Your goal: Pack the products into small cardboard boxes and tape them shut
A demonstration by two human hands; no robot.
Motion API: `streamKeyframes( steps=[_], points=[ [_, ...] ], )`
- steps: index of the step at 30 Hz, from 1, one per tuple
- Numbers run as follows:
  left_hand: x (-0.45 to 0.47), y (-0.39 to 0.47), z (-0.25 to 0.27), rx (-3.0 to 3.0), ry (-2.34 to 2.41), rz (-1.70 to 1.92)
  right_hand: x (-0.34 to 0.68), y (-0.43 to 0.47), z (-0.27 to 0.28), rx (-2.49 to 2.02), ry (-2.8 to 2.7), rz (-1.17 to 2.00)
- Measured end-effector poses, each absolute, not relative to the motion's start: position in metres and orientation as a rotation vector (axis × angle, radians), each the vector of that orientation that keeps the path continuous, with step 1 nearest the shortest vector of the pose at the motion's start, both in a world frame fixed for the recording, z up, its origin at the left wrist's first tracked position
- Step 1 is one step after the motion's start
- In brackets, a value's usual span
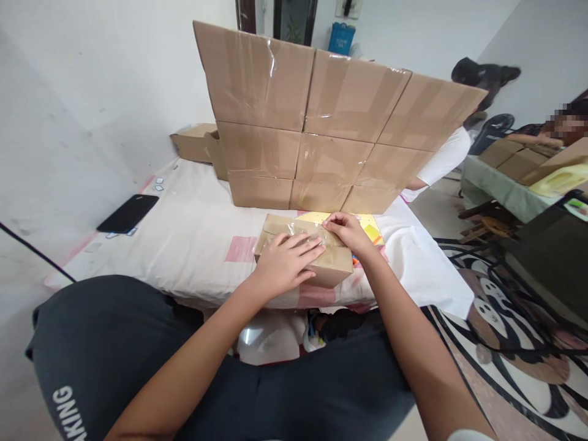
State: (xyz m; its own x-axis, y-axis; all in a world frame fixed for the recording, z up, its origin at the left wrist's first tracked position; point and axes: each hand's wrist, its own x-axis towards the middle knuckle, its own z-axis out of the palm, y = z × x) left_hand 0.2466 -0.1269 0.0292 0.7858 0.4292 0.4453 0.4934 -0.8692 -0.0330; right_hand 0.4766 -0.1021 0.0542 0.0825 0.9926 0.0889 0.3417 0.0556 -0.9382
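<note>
Clock centred on the view. Cardboard boxes: 9 in the upright stack [335, 159] at 12 o'clock, faces showing as 3 rows of 3; 1 small box [327, 269] at centre; 1 open carton [195, 144] at 10 o'clock. Wearer's hands: 2, left hand [289, 260] and right hand [346, 231]. Flat black device [128, 212]: 1, 9 o'clock. Blue bin [342, 38]: 1, 12 o'clock. Boxes [523, 162] at 3 o'clock: overlapping, total uncertain.

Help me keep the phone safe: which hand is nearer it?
Left. The left hand rests on the single box, right of the phone; the right hand, at that box's far edge, is farther right.
</note>
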Motion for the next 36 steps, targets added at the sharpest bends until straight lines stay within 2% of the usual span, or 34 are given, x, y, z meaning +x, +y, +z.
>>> streamKeyframes(
  steps=[11, 22, 24, 31, 36],
  points=[
    [0.243, -0.135, 0.027, -2.818, -0.695, -0.684, 0.472, -0.106, 0.072, -1.639, -1.637, 0.872],
    [0.243, -0.132, 0.029, -2.854, -0.722, -0.668, 0.485, -0.099, 0.055, -1.668, -1.161, 1.081],
    [0.243, -0.133, 0.029, -2.857, -0.728, -0.672, 0.488, -0.1, 0.048, -1.548, -1.197, 1.018],
    [0.242, -0.133, 0.028, -2.845, -0.714, -0.692, 0.488, -0.121, 0.052, -1.32, -1.724, 0.424],
    [0.241, -0.133, 0.027, -2.827, -0.705, -0.705, 0.48, -0.124, 0.064, -1.276, -1.996, 0.427]
  ],
)
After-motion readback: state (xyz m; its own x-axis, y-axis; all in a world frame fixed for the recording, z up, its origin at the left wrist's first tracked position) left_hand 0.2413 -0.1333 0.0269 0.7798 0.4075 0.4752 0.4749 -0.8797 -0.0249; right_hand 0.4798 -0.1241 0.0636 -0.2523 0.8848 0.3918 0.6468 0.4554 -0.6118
